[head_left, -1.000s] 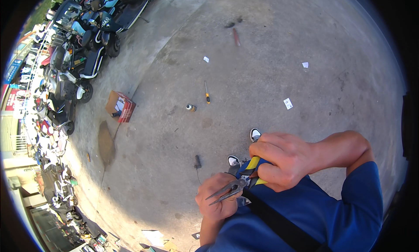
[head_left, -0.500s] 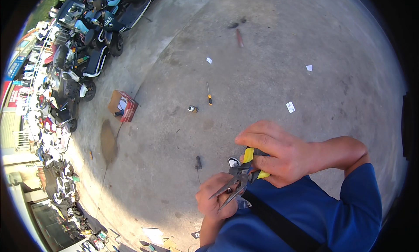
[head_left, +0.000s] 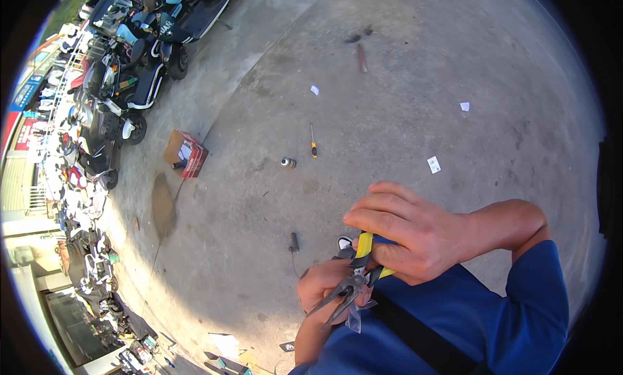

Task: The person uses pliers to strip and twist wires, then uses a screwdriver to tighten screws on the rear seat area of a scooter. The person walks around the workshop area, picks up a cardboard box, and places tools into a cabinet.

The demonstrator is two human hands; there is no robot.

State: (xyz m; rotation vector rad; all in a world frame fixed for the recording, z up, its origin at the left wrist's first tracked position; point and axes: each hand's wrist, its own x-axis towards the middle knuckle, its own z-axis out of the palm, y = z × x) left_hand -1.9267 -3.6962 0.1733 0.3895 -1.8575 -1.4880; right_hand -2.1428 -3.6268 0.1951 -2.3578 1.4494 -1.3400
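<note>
My right hand (head_left: 415,235) grips long-nose pliers (head_left: 350,284) by their yellow and black handles. The jaws stand apart and point down-left, across my left hand (head_left: 318,283). That hand is closed, its fingers curled behind the jaws, and what it holds is mostly hidden. A small piece of clear plastic (head_left: 354,318) hangs beside the jaws, close to my left hand; whether the fingers pinch it I cannot tell. Both hands are in front of my blue shirt.
On the concrete lie a screwdriver (head_left: 313,141), a small can (head_left: 288,162), a black cylindrical part with a wire (head_left: 294,242), a red-handled tool (head_left: 361,58) and several paper scraps. An open cardboard box (head_left: 195,157) sits to the left. Scooters (head_left: 146,83) line the far left.
The pliers have shifted slightly left and down, with their jaws turned more downward. The clear plastic now shows more plainly below them. My left hand has turned a little.
</note>
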